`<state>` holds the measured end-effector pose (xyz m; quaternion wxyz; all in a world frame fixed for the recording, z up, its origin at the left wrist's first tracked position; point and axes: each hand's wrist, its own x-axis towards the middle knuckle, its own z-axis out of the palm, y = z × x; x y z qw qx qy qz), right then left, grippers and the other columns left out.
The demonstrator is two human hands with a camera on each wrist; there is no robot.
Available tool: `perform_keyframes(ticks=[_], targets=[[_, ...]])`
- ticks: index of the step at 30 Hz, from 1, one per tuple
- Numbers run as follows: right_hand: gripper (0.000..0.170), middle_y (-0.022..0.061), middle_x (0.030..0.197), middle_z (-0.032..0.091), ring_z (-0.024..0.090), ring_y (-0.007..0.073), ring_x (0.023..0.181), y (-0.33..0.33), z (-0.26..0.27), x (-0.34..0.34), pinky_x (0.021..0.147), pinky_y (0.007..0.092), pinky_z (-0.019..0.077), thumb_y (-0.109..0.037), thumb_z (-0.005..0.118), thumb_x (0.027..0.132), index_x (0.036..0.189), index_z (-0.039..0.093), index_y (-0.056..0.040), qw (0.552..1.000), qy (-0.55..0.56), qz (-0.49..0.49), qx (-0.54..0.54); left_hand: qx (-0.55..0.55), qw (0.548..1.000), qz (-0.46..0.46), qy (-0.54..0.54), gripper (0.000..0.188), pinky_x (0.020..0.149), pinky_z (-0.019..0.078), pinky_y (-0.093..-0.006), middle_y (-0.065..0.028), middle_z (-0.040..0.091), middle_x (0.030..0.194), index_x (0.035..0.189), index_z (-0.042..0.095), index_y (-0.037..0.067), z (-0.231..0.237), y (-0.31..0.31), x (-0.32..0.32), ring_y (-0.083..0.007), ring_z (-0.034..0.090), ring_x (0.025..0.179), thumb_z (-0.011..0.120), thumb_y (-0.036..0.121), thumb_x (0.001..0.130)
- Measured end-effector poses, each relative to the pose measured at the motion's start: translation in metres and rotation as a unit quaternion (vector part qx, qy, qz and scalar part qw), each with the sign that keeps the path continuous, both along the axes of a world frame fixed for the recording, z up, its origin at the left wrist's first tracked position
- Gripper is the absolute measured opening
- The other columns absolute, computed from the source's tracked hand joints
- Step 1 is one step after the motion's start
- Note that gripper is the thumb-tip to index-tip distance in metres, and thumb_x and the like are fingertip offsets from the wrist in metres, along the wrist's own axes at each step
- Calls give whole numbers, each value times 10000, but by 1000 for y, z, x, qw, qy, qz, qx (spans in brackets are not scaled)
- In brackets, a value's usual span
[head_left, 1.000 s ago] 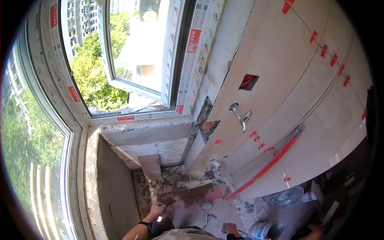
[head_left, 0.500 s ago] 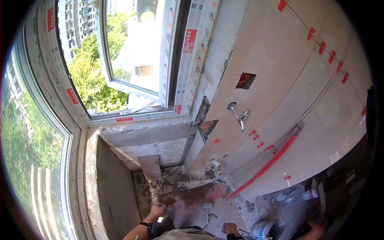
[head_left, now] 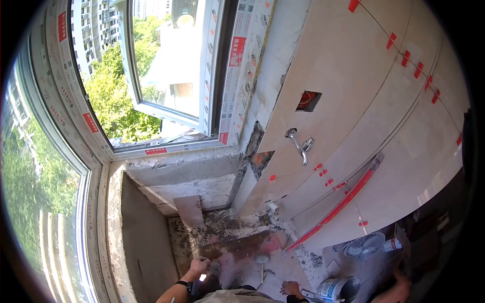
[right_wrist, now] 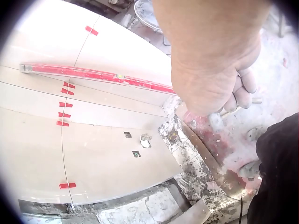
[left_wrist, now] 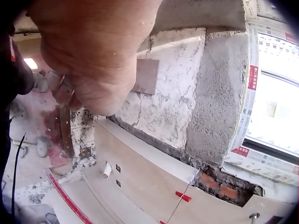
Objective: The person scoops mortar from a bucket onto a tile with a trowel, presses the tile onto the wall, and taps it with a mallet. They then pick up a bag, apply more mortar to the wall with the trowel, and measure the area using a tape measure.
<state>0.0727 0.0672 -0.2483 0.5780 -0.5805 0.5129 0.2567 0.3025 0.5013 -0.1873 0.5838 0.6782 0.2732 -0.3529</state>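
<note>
In the head view my left hand (head_left: 199, 265) is held low over the floor near a shoe (head_left: 215, 267), its fingers bent inward. The left wrist view shows mostly the wrist and heel of that hand (left_wrist: 93, 70); its fingertips are largely hidden, and I cannot tell whether they pinch anything. My right hand (head_left: 290, 288) hangs at the lower middle with loosely curled fingers and nothing visible in them. A mallet (head_left: 261, 258) lies on the dusty floor between the hands. In the right wrist view, the curled fingers (right_wrist: 243, 95) overlap its handle.
A long red level (head_left: 333, 209) leans along the tiled wall (head_left: 348, 116), below a metal tap (head_left: 304, 146). A bucket (head_left: 328, 290), a fan (head_left: 366, 246) and another person's arm (head_left: 396, 290) are at lower right. A loose tile (head_left: 189, 209) leans under the open window (head_left: 172, 76).
The head view has shifted slightly, so the wall and window sit a little further left. The other person's arm at lower right has moved. My two hands have stayed about where they were.
</note>
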Motion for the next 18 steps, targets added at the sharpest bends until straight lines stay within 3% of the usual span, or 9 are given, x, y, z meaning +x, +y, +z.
perform_keyframes(ticks=[9, 12, 18], targets=[[215, 93, 627, 555, 594, 243, 519, 7, 15, 10, 461, 332, 485, -215, 516, 834, 722, 528, -32, 1000, 7, -14, -1, 1, 1000, -4, 1, 273, 524, 515, -287, -85, 661, 784, 1001, 649, -13, -5, 0, 1, -153, 625, 623, 604, 161, 795], [225, 93, 621, 547, 590, 239, 516, 24, 53, 24, 465, 330, 487, -214, 516, 833, 728, 534, -16, 999, 7, -2, -43, -1, 1000, -7, 0, 278, 527, 518, -290, -87, 661, 791, 1001, 647, -17, -5, -1, 2, -157, 626, 624, 602, 161, 792], [234, 120, 657, 582, 617, 253, 549, 4, 23, 17, 506, 355, 521, -213, 517, 825, 767, 561, 9, 999, 6, -27, 38, -12, 1000, 0, -1, 270, 495, 510, -294, -85, 653, 782, 981, 643, -22, -9, -2, 3, -161, 622, 617, 592, 157, 786]])
